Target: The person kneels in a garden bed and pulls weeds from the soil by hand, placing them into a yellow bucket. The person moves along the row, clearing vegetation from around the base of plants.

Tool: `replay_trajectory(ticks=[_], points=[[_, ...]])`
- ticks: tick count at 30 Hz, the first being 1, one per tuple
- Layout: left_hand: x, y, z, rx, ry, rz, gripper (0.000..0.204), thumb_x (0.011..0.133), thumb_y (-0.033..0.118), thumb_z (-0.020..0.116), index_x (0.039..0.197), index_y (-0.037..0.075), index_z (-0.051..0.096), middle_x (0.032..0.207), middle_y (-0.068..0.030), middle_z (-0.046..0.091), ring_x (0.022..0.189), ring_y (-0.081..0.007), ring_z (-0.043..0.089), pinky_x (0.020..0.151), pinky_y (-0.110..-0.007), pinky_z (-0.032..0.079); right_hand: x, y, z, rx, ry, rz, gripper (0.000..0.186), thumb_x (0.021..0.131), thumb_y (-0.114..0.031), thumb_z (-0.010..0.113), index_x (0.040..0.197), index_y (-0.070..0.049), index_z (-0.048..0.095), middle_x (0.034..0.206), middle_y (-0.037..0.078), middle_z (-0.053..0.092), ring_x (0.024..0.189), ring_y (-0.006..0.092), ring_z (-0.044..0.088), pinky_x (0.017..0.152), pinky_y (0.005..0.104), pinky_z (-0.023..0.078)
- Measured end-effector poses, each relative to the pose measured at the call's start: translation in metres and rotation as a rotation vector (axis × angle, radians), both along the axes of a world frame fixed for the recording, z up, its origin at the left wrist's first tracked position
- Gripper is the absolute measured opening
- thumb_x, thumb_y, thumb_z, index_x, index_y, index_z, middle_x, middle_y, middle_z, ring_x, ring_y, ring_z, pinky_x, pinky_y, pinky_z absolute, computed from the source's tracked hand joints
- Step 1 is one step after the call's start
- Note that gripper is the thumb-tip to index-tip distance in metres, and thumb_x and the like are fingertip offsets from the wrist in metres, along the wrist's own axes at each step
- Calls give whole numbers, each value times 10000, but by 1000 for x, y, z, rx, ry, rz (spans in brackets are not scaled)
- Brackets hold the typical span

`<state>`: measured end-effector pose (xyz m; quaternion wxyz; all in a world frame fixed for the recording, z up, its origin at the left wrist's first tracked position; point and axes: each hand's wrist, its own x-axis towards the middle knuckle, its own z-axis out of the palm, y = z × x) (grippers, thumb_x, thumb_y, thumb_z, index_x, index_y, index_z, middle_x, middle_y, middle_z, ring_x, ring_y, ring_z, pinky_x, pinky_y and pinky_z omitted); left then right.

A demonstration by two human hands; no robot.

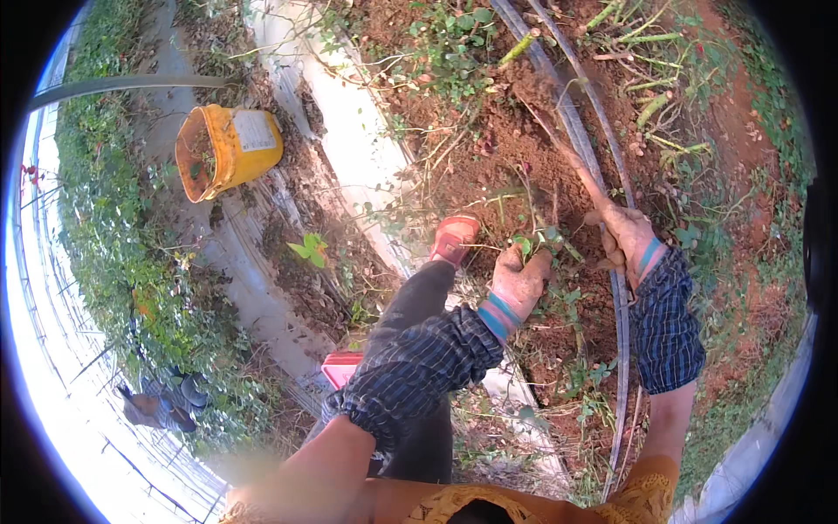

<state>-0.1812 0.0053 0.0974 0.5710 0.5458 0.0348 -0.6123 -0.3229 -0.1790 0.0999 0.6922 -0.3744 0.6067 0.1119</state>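
Observation:
My left hand (521, 279), in a soiled glove with a striped cuff, is closed low over the soil. Its fingers pinch the base of a leafy plant (550, 236) whose thin stems rise beside it; the exact grip is partly hidden. To its right, my gloved right hand (624, 234) wraps round a brown stick-like wooden handle (572, 157). The handle slants away to the upper left toward loose reddish soil (515, 148), and its far end is hard to make out. Dark checked sleeve covers reach over both forearms.
Grey flat hoses (580, 131) run lengthwise beside my right hand. Cut green stems (655, 109) stick out at the far right. A yellow bucket (253, 144) lies tipped at the left, near pale ground sheeting (349, 113). My red shoe (456, 237) is by my left hand.

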Motion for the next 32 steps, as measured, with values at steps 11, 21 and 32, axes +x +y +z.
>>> replay_trajectory(ticks=[11, 21, 32], points=[[16, 135, 54, 71, -106, 453, 375, 892, 459, 578, 954, 95, 646, 776, -8, 617, 591, -131, 561, 515, -268, 457, -177, 152, 81, -451, 431, 54, 309, 945, -321, 521, 1108, -60, 543, 536, 48, 453, 383, 157, 433, 338, 326, 334], [22, 260, 215, -15, 2, 232, 383, 936, 443, 453, 920, 108, 637, 688, -2, 563, 482, -128, 496, 332, -302, 361, -159, 303, 138, 232, -191, -730, 252, 961, -323, 476, 818, -128, 548, 587, -63, 477, 476, 109, 493, 401, 272, 453], [36, 314, 244, 37, 73, 292, 242, 908, 347, 526, 1059, 159, 548, 800, 0, 567, 469, -154, 439, 360, -318, 342, -196, 312, 136, -206, -184, -779, 277, 919, -313, 582, 1133, -155, 505, 826, 34, 597, 651, 172, 619, 492, 354, 545]])
